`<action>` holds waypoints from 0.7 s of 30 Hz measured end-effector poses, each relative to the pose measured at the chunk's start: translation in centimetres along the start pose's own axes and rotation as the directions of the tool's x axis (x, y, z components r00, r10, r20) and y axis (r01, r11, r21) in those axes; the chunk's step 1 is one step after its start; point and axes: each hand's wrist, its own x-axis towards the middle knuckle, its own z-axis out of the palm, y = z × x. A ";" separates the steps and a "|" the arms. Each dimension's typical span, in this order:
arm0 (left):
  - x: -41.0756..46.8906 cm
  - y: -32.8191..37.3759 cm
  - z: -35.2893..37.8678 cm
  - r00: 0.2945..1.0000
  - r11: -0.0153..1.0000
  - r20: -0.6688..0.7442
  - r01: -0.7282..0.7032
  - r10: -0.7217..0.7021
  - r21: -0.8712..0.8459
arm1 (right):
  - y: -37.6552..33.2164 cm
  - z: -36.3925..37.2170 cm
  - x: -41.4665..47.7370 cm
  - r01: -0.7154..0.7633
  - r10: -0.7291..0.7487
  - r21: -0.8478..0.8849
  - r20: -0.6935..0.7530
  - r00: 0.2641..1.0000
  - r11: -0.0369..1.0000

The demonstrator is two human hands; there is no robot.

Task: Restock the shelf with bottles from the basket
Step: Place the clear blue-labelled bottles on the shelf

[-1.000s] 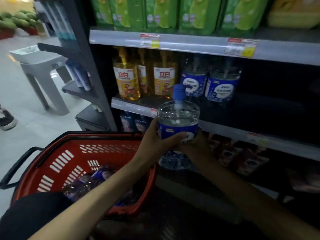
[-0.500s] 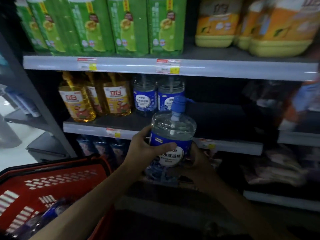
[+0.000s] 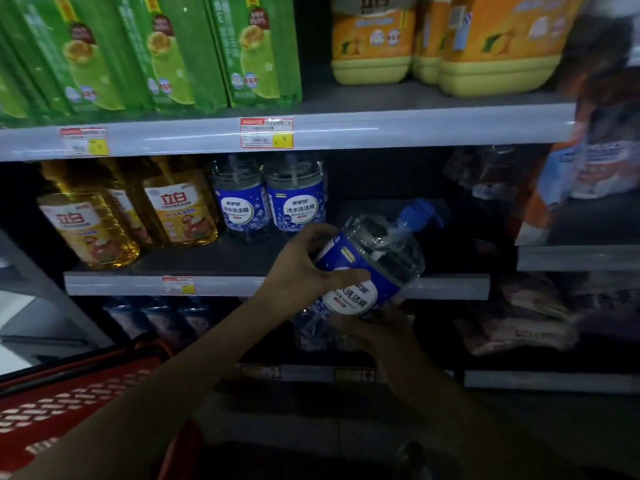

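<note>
A clear pump bottle (image 3: 377, 258) with a blue label and blue pump top is held in front of the middle shelf (image 3: 311, 285), tilted with its top to the upper right. My left hand (image 3: 304, 271) grips its upper left side. My right hand (image 3: 374, 327) holds it from underneath. Two matching bottles (image 3: 270, 202) stand upright on the middle shelf, just left of the bare dark stretch behind the held bottle. The red basket (image 3: 69, 407) is at the lower left; its contents are out of view.
Yellow bottles (image 3: 121, 216) fill the left of the middle shelf. Green packs (image 3: 173, 50) and orange jugs (image 3: 446, 39) sit on the shelf above. Dark pouches (image 3: 516, 327) lie on the lower shelf at right. Another shelf unit (image 3: 585, 258) adjoins on the right.
The bottle has risen from the basket to the middle shelf's height and tipped to the right. My view has swung right and up, leaving most of the basket out of frame.
</note>
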 end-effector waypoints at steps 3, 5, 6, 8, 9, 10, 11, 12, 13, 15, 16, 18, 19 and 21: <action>0.9 0.1 -0.1 0.998 0.985 0.014 -0.061 0.059 0.164 | -1.0 -0.4 0.8 0.108 -0.108 0.032 0.022 0.994 0.994; 1.4 -0.2 -0.2 0.992 0.951 -0.004 -0.122 0.128 0.285 | -2.0 -0.9 1.4 0.150 -0.152 0.054 0.030 0.988 0.987; 1.8 -0.5 -0.2 0.986 0.933 -0.020 -0.148 0.164 0.327 | -2.3 -1.3 2.0 0.157 -0.159 0.059 0.020 0.987 0.986; 2.4 -1.1 0.0 0.971 0.904 -0.075 -0.181 0.227 0.388 | -3.3 -1.7 2.8 0.158 -0.158 0.062 0.002 0.987 0.986; 2.7 -1.5 0.2 0.963 0.893 -0.107 -0.183 0.247 0.411 | -3.7 -1.9 3.3 0.160 -0.160 0.062 -0.015 0.987 0.985; 3.1 -1.8 0.5 0.958 0.888 -0.136 -0.174 0.253 0.426 | -3.9 -2.2 4.0 0.168 -0.167 0.029 -0.045 0.985 0.985; 3.5 -2.1 0.7 0.955 0.885 -0.158 -0.161 0.251 0.436 | -4.0 -2.4 4.7 0.178 -0.177 0.011 -0.073 0.982 0.984; 4.0 -2.3 1.0 0.954 0.882 -0.171 -0.148 0.246 0.446 | -4.2 -2.7 5.5 0.190 -0.190 -0.008 -0.102 0.977 0.982; 4.5 -2.4 1.3 0.954 0.882 -0.178 -0.141 0.243 0.450 | -4.4 -2.8 6.3 0.201 -0.200 -0.010 -0.126 0.972 0.980; 5.6 -2.7 1.7 0.954 0.884 -0.186 -0.132 0.237 0.449 | -4.8 -3.3 7.6 0.228 -0.231 -0.041 -0.155 0.960 0.973; 6.2 -2.7 1.9 0.953 0.887 -0.192 -0.128 0.234 0.443 | -5.1 -3.5 8.1 0.248 -0.257 -0.074 -0.161 0.953 0.966; 7.2 -2.9 2.3 0.954 0.916 -0.209 -0.126 0.217 0.380 | -5.4 -4.0 9.1 0.283 -0.303 -0.135 -0.163 0.939 0.949; 7.8 -3.1 2.5 0.955 0.938 -0.217 -0.125 0.203 0.324 | -5.5 -4.3 9.8 0.296 -0.321 -0.163 -0.158 0.934 0.941; 8.7 -3.9 2.9 0.963 0.966 -0.212 -0.118 0.168 0.231 | -5.6 -5.0 11.3 0.306 -0.347 -0.231 -0.164 0.923 0.923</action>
